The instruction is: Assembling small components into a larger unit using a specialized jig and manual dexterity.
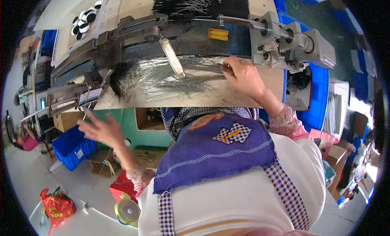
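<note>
My right hand [245,78] is closed, thumb and fingers pinched on a dark flat metal piece [224,68] at the right end of a pile of thin metal wires [174,83]. The wires lie loose along the bench's near side. Off the bench's left front corner, my left hand [101,130] is smeared by motion, just below a metal clamp-like fixture [88,98]; whether it holds anything is unclear. A tuft of black bristles [118,79] lies left of the wires. Behind them stretches a long dark metal machine [138,37].
A grey motor unit [292,41] with a shaft stands at the bench's right end. A pale bar [173,59] juts over the wires. A yellow block [218,34] sits on the machine. Looped wire pieces [199,4] lie behind. Blue crates [73,148] stand at both sides.
</note>
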The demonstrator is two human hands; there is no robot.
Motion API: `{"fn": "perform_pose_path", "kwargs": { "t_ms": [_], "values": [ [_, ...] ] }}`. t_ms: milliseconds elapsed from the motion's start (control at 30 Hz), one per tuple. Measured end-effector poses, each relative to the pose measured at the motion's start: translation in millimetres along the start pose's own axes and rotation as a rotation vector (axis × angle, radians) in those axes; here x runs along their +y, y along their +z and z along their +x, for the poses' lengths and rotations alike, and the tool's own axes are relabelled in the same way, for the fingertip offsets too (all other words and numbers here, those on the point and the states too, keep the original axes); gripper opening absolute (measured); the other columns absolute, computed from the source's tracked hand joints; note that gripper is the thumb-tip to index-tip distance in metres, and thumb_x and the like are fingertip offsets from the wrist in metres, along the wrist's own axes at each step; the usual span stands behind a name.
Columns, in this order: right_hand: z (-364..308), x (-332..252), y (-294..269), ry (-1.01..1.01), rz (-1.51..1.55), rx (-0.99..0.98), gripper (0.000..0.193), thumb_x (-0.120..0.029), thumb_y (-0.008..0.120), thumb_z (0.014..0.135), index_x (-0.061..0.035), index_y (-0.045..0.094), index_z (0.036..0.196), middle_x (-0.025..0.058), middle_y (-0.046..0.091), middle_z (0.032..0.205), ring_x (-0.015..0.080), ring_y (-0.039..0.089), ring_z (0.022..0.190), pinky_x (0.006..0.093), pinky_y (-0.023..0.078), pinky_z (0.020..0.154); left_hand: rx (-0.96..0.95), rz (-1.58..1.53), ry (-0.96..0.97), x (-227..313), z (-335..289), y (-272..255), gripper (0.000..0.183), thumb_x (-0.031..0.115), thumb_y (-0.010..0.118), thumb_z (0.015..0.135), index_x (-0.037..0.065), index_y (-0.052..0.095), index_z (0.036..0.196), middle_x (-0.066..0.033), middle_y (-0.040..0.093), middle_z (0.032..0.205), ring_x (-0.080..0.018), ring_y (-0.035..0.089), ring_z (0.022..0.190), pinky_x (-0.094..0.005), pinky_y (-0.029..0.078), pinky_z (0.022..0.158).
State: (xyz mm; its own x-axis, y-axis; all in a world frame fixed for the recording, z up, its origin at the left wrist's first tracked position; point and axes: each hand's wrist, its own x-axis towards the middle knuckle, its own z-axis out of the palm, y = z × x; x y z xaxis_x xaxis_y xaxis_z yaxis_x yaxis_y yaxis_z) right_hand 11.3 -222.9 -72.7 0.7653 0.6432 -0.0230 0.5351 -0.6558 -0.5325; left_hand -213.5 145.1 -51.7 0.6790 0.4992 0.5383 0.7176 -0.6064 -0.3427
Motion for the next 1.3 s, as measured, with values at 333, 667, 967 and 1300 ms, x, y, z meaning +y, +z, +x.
{"fn": "perform_pose_path", "kwargs": {
  "t_ms": [333,667,967,1300],
  "values": [
    [-16,-12,-76,0.107,0.44,0.566,0.019,-0.015,0.062,0.09,0.0004,0.054,0.098,0.0047,0.056,0.078,0.0095,0.049,0.071,0.0235,0.044,0.067,-0.14,-0.574,-0.367,-29,-25,33,0.075,0.026,0.066,0.084,-0.004,0.028,0.141,-0.0278,0.059,0.112,-0.0401,0.061,0.097,-0.0455,0.05,0.081],
    [26,-109,-104,-0.317,0.626,0.166,0.013,-0.008,0.059,0.09,0.0002,0.058,0.1,0.0074,0.063,0.079,0.0106,0.06,0.072,0.0268,0.048,0.066,-1.32,-1.777,0.325,141,43,-143,0.035,0.025,0.053,0.095,-0.002,0.049,0.117,-0.0104,0.062,0.103,-0.018,0.059,0.096,-0.0305,0.047,0.084],
    [81,-53,-101,-0.549,-0.119,0.359,0.017,-0.007,0.06,0.082,-0.0032,0.062,0.098,0.0102,0.059,0.091,0.0268,0.061,0.086,0.0361,0.051,0.073,-0.921,-2.116,-0.28,188,19,-108,0.02,0.025,0.044,0.1,0.007,0.053,0.1,-0.001,0.051,0.081,-0.0126,0.049,0.075,-0.0239,0.044,0.064],
    [91,-63,-87,-0.627,-0.458,0.295,0.015,-0.006,0.059,0.073,-0.0043,0.059,0.088,0.0076,0.057,0.084,0.0236,0.059,0.084,0.0339,0.052,0.071,-1.155,-3.399,-0.937,96,101,-110,0.021,0.021,0.043,0.099,0.002,0.05,0.096,-0.0005,0.046,0.078,-0.0029,0.026,0.04,-0.0196,0.02,0.034]
  ]
}}
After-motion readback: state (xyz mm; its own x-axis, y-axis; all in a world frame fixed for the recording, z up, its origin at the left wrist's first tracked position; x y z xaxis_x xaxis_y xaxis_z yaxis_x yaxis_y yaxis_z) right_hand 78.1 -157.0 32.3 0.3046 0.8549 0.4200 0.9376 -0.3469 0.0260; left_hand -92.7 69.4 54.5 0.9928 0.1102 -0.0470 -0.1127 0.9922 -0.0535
